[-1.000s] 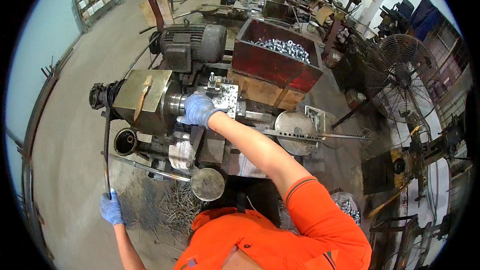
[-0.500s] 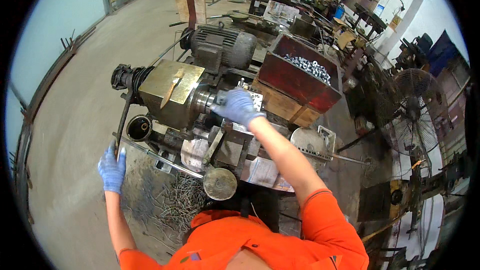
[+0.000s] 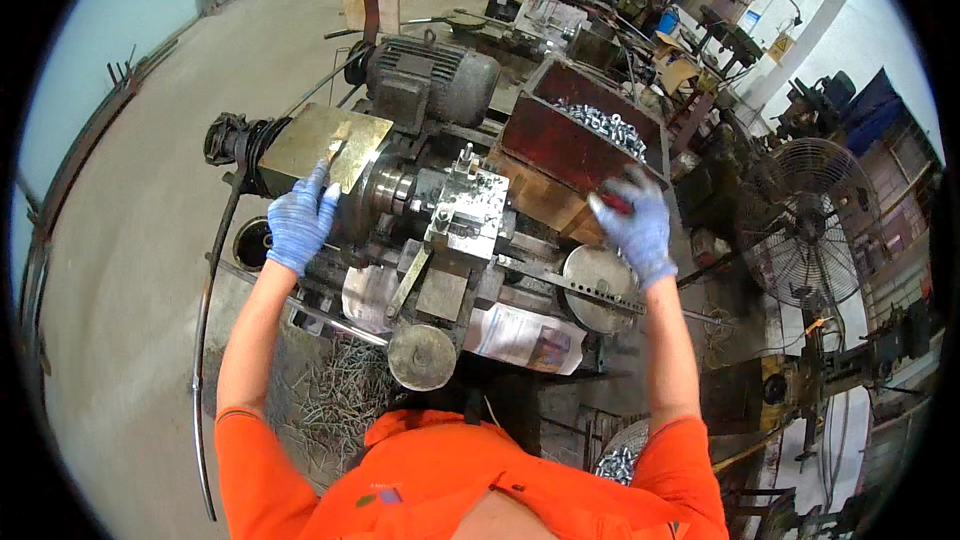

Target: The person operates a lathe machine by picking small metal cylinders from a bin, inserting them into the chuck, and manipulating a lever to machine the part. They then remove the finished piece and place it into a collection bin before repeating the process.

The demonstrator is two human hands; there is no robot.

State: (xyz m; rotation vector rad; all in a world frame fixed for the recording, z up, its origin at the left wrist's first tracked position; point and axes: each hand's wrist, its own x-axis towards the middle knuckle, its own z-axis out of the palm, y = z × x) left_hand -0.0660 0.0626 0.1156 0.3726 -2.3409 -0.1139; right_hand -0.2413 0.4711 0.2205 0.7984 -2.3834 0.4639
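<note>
My left hand (image 3: 303, 224), in a blue knit glove, reaches over the front edge of the lathe's metal headstock cover (image 3: 305, 140). Its forefinger meets the handle of a small brush (image 3: 338, 140) lying there, with the thumb apart. Part of the handle is hidden by the fingers. My right hand (image 3: 640, 230), gloved alike and blurred at the fingertips, hovers in front of the red parts box (image 3: 560, 145); thumb and fingers are spread and I see nothing held. Between the hands are the chuck (image 3: 388, 190) and the shiny tool block (image 3: 472, 210).
A long lever bar (image 3: 200, 340) slopes down at the left. Behind the headstock stands a motor (image 3: 430, 80). Small metal parts (image 3: 605, 127) fill part of the box. Metal shavings (image 3: 345, 385) litter the floor, and a caged fan (image 3: 808, 225) stands at the right.
My left hand has left the lever bar and moved up to the brush. My right hand has come away from the chuck and swung right to the parts box.
</note>
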